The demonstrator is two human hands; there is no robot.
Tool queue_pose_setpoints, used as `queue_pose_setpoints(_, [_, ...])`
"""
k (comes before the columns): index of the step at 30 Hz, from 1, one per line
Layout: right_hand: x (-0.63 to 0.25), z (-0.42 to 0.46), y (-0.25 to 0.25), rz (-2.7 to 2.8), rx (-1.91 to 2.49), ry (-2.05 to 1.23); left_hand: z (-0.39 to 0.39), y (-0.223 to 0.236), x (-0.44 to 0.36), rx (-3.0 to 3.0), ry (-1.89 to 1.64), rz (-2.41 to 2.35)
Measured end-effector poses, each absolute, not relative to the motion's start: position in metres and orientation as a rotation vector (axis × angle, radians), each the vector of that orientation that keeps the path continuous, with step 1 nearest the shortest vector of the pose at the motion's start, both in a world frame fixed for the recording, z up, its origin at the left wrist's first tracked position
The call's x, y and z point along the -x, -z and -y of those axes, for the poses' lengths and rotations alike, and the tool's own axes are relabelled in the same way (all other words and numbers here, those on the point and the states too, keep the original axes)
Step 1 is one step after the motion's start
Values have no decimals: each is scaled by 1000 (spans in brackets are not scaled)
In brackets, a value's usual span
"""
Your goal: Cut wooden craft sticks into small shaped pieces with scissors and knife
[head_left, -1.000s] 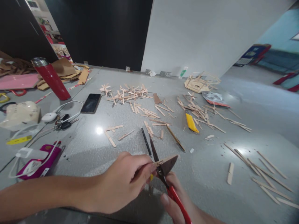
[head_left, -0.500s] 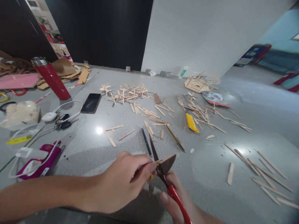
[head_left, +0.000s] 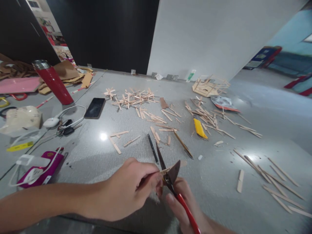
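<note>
My left hand (head_left: 133, 190) pinches a flat wooden craft stick (head_left: 165, 170) between thumb and fingers. Wrapped round the red handle of a pair of scissors (head_left: 186, 211) is my right hand (head_left: 180, 203). The dark blades are parted and point away from me, with the stick lying between them near the pivot. A black pen (head_left: 152, 148) lies on the table just beyond the blades. To its right is a brown pointed tool (head_left: 183, 144), its kind unclear. Part of the stick is hidden by my fingers and the blade.
Loose craft sticks (head_left: 138, 97) lie heaped at the back, with more (head_left: 207, 117) beside a yellow-handled tool (head_left: 200, 128). A stick frame (head_left: 211, 86) stands at the back right. Leftward are a phone (head_left: 95, 108), a red flask (head_left: 53, 83), keys (head_left: 67, 128) and a purple box (head_left: 45, 169).
The scissor blades have come a little closer together on the stick, and my right hand has shifted slightly. My left hand stays nearly where it was.
</note>
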State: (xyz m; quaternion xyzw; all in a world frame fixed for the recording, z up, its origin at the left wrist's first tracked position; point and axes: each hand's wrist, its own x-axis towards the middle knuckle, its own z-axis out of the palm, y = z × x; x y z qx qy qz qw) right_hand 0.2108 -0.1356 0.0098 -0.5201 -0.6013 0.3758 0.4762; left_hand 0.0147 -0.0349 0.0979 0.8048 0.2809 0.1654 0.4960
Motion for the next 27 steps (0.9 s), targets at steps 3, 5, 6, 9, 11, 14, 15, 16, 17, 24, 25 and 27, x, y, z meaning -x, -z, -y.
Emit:
queue_pose_setpoints(3, [-208, 134, -17, 1471, 1265, -933, 34, -99, -14, -1953, -421, -650])
queue_pose_setpoints(5, [-206, 134, -19, 1462, 1261, -956, 34, -100, -14, -1952, -424, -635])
queue_pose_setpoints(6, [-205, 134, -20, 1455, 1269, -979, 34, -100, -14, -1951, -426, -632])
queue_pose_setpoints(9, [-202, 134, -18, 1399, 1279, -1058, 34, -100, -14, -1952, -432, -622])
queue_pose_setpoints(11, [-200, 134, -16, 1337, 1239, -1071, 34, -101, -14, -1950, -437, -605])
queue_pose_setpoints(14, [-197, 133, -18, 1319, 1200, -1084, 34, -103, -14, -1948, -430, -594])
queue_pose_setpoints(15, [-196, 133, -20, 1330, 1202, -1101, 34, -104, -14, -1948, -426, -597])
queue_pose_setpoints(16, [-195, 132, -22, 1329, 1204, -1115, 35, -104, -14, -1948, -424, -599])
queue_pose_setpoints(17, [-194, 132, -24, 1313, 1205, -1129, 35, -104, -15, -1950, -425, -602])
queue_pose_setpoints(24, [-189, 131, -29, 1235, 1201, -1189, 35, -104, -15, -1974, -415, -640])
queue_pose_setpoints(25, [-189, 132, -29, 1243, 1198, -1182, 35, -104, -15, -1975, -416, -642])
queue_pose_setpoints(27, [-191, 132, -30, 1264, 1198, -1171, 35, -104, -15, -1971, -413, -645])
